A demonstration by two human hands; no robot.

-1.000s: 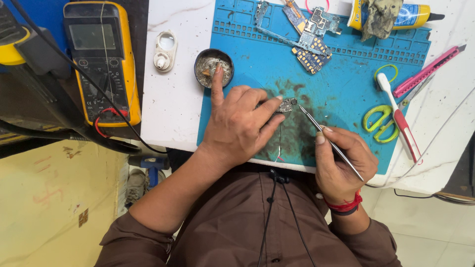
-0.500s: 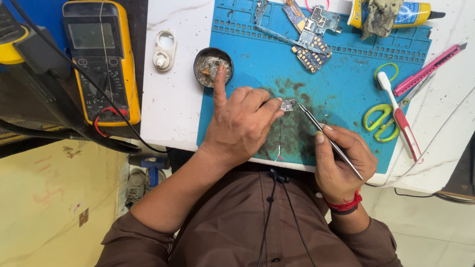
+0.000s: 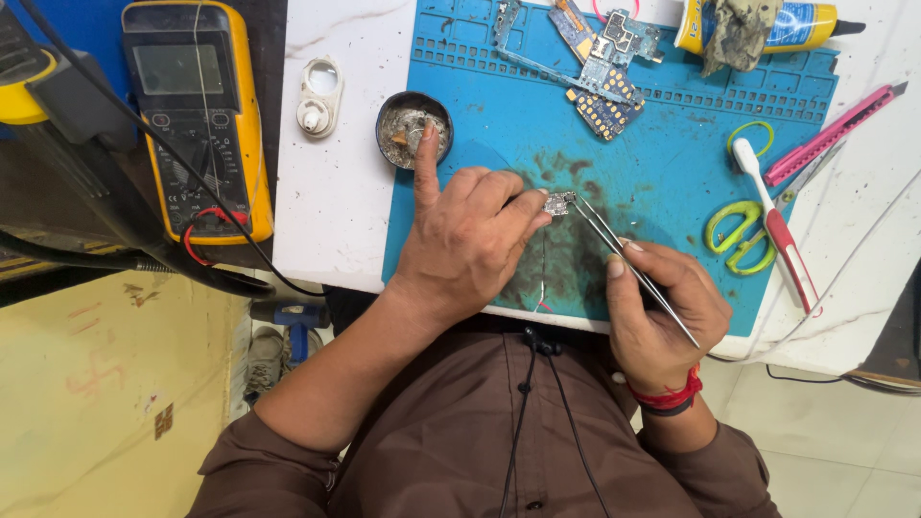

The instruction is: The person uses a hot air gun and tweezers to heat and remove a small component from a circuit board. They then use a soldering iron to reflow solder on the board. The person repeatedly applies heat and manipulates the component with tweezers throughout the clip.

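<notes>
White marble-patterned tabletop (image 3: 336,206) carries a blue repair mat (image 3: 672,182), stained dark in the middle. On this stain lies a small metal chip (image 3: 557,202), pinched at its left edge by the left hand (image 3: 470,240), whose fingers are closed on it while the index finger points up and touches the round flux tin (image 3: 413,129). The right hand (image 3: 662,312) is closed around thin tweezers (image 3: 628,264), whose tips meet the chip. Compared with one second ago almost nothing moved; the chip is held steady. Farther out lie a circuit board (image 3: 604,72), green scissors (image 3: 734,235), a toothbrush (image 3: 772,221), and a yellow multimeter (image 3: 197,115).
</notes>
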